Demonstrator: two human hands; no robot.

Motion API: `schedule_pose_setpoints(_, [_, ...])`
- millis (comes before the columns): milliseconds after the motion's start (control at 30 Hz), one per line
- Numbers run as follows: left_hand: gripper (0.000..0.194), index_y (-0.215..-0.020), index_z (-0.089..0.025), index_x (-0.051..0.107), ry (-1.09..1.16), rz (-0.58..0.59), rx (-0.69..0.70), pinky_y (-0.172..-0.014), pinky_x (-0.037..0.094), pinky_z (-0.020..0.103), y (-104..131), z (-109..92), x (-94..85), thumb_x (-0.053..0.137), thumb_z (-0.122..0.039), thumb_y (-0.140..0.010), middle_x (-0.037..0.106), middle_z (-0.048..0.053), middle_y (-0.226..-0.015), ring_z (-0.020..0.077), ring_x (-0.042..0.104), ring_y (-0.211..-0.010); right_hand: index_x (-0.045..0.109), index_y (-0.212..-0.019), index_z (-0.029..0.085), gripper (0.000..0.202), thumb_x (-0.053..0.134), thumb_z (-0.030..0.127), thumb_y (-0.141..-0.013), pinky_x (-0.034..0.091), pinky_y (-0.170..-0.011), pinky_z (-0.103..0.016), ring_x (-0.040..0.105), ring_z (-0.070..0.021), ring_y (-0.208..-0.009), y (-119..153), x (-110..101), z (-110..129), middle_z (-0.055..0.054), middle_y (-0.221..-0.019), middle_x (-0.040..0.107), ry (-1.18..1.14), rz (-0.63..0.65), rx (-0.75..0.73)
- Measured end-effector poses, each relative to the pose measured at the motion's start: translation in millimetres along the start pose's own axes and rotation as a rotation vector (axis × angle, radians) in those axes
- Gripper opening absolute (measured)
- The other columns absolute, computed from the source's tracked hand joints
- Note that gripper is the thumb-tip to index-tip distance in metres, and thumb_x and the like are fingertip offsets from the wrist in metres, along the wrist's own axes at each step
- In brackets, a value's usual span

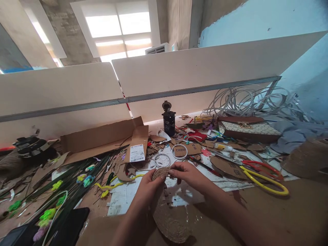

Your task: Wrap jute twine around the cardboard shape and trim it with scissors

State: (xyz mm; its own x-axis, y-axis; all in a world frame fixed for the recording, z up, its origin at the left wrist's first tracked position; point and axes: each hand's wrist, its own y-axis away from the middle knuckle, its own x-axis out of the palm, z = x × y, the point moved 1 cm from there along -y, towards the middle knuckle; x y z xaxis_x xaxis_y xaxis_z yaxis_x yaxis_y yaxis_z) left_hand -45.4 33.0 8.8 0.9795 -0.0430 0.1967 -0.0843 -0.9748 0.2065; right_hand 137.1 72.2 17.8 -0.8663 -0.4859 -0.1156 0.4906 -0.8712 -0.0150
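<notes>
A curved, crescent-like piece covered in brown twine (171, 225) hangs down between my hands above the tabletop. My left hand (151, 182) is closed around its upper part, thumb on the near face. With fingertips pinched together, my right hand (187, 175) grips the twine at the upper tip; the exact strand is hard to make out. Just beyond my hands lie two pale rings, one (162, 166) flat on the white surface and another (179, 158) over printed cardboard (192, 150). Left of them is a cardboard crescent (126, 173) beside more twine.
Large scissors with red and yellow handles (265, 182) lie at right. A black lidded cup (169, 123) stands behind. A patterned handbag (249, 130) and coiled tubing (241, 100) sit back right. Cut cardboard (102, 138) and fuzzy flowers (48, 214) are left.
</notes>
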Motion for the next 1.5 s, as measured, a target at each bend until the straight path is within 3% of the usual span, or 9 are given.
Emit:
schedule_pose_setpoints(200, [0.042, -0.092, -0.015, 0.068, 0.001, -0.024, 0.001, -0.051, 0.045, 0.024, 4.2, -2.8, 7.3, 0.085, -0.042, -0.064, 0.067, 0.002, -0.067, 0.0131, 0.058, -0.050, 0.067, -0.081, 0.018, 0.025, 0.071, 0.042, -0.077, 0.043, -0.058, -0.025, 0.056, -0.0145, -0.066, 1.0, 4.7, -3.5, 0.000, -0.073, 0.062, -0.028, 0.010, 0.051])
schedule_pose_setpoints(433, [0.040, -0.075, -0.014, 0.072, -0.084, 0.040, -0.048, -0.052, 0.039, 0.022, 1.2, -8.8, 3.2, 0.090, -0.043, -0.056, 0.065, 0.002, -0.063, 0.0116, 0.054, -0.053, 0.067, -0.080, 0.018, 0.016, 0.067, 0.034, -0.077, 0.043, -0.058, -0.025, 0.057, -0.0148, -0.066, 0.9, 6.9, -5.2, -0.001, -0.074, 0.064, -0.008, 0.044, 0.037])
schedule_pose_setpoints(567, [0.042, -0.082, -0.014, 0.073, -0.089, 0.017, -0.020, -0.056, 0.042, 0.023, 2.0, -11.0, 2.6, 0.088, -0.044, -0.056, 0.070, 0.003, -0.068, 0.0145, 0.058, -0.057, 0.069, -0.085, 0.018, 0.016, 0.065, 0.033, -0.084, 0.044, -0.067, -0.028, 0.060, -0.0175, -0.075, -0.5, -3.4, 5.7, -0.003, -0.080, 0.069, 0.245, -0.141, -0.106])
schedule_pose_setpoints(667, [0.040, -0.083, -0.016, 0.073, -0.166, -0.047, -0.011, -0.058, 0.045, 0.026, 2.2, -12.5, 1.2, 0.087, -0.044, -0.058, 0.072, 0.004, -0.070, 0.0182, 0.061, -0.061, 0.071, -0.095, 0.020, 0.014, 0.063, 0.029, -0.088, 0.045, -0.076, -0.030, 0.064, -0.0202, -0.087, 6.2, -19.8, 23.1, -0.005, -0.095, 0.073, 0.419, -0.313, -0.190])
schedule_pose_setpoints(800, [0.041, -0.085, -0.017, 0.075, -0.166, -0.056, 0.024, -0.060, 0.047, 0.028, -5.7, -11.4, -4.0, 0.090, -0.043, -0.056, 0.074, 0.005, -0.073, 0.0228, 0.064, -0.066, 0.070, -0.104, 0.022, 0.017, 0.061, 0.025, -0.090, 0.047, -0.077, -0.028, 0.066, -0.0199, -0.088, 34.6, -54.8, 33.0, -0.004, -0.099, 0.075, 0.642, -0.449, -0.112])
schedule_pose_setpoints(967, [0.043, -0.088, -0.019, 0.077, -0.178, -0.074, 0.065, -0.062, 0.049, 0.028, -6.8, -14.7, 0.4, 0.091, -0.042, -0.055, 0.077, 0.006, -0.080, 0.0254, 0.067, -0.074, 0.068, -0.116, 0.020, 0.028, 0.051, 0.018, -0.093, 0.044, -0.091, -0.031, 0.063, -0.0241, -0.109, 102.7, -121.3, 5.1, -0.009, -0.119, 0.071, 0.997, -0.651, 0.155])
schedule_pose_setpoints(1067, [0.040, -0.078, -0.019, 0.076, -0.159, -0.075, 0.003, -0.057, 0.049, 0.029, 2.0, -20.3, 11.4, 0.091, -0.044, -0.050, 0.074, 0.003, -0.069, 0.0235, 0.064, -0.064, 0.067, -0.122, 0.017, 0.040, 0.055, 0.010, -0.085, 0.039, -0.098, -0.037, 0.057, -0.0310, -0.120, 136.9, -163.5, -16.8, -0.016, -0.129, 0.066, 1.107, -0.728, 0.321])
schedule_pose_setpoints(1233, [0.036, -0.074, -0.018, 0.074, -0.042, -0.017, 0.035, -0.061, 0.051, 0.028, 16.5, -20.3, 31.4, 0.089, -0.043, -0.053, 0.073, 0.003, -0.070, 0.0237, 0.066, -0.069, 0.064, -0.131, 0.020, 0.054, 0.057, 0.007, -0.079, 0.042, -0.089, -0.033, 0.061, -0.0305, -0.115, 148.7, -200.7, -31.8, -0.013, -0.131, 0.066, 1.198, -0.648, 0.457])
schedule_pose_setpoints(1500, [0.034, -0.084, -0.018, 0.076, 0.048, -0.004, -0.019, -0.079, 0.057, 0.036, 37.5, -31.6, 45.8, 0.086, -0.037, -0.058, 0.080, 0.010, -0.089, 0.0345, 0.072, -0.098, 0.055, -0.141, 0.024, 0.062, 0.075, 0.024, -0.082, 0.044, -0.098, -0.047, 0.058, -0.0351, -0.120, 125.7, -202.6, -19.7, -0.015, -0.133, 0.061, 1.292, -0.537, 0.503])
